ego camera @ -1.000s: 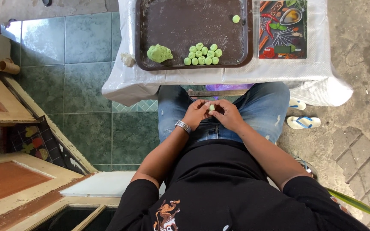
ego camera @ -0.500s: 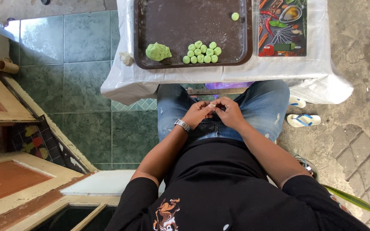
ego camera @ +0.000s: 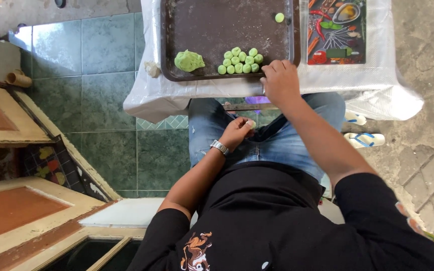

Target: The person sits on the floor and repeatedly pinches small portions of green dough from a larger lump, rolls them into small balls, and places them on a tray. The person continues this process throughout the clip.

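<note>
Your right hand point(ego camera: 279, 80) is up at the near edge of the dark brown tray point(ego camera: 217, 20), fingers curled and bunched narrow, fingertips down right beside the cluster of small green dough balls point(ego camera: 240, 60); can't tell if it's pinching a ball or just touching the tray rim. Your left hand point(ego camera: 237, 133) sits below the tray, over your lap on the blue jeans point(ego camera: 282, 145), fingers closed loosely around a small pale-green dough piece point(ego camera: 251, 123) showing at the fingertips. Silver wristwatch point(ego camera: 219, 147) on that wrist. The ball cluster lies at the tray's near edge, about mid-width, balls touching one another in two rough rows. Left of the cluster, still on the tray and apart from it, sits a larger lump of green dough point(ego camera: 189, 60). One single green ball point(ego camera: 279, 17) lies alone toward the tray's far right corner, well apart from the rest. The tray rests on a table covered with white plastic sheet point(ego camera: 377, 85). Right of the tray, touching or just beside it, lies a picture mat printed with spices and chillies point(ego camera: 337, 30). Past the table's right side, sandals point(ego camera: 365, 138) on the paved ground. Left of the tray, green floor tiles point(ego camera: 106, 75).
</note>
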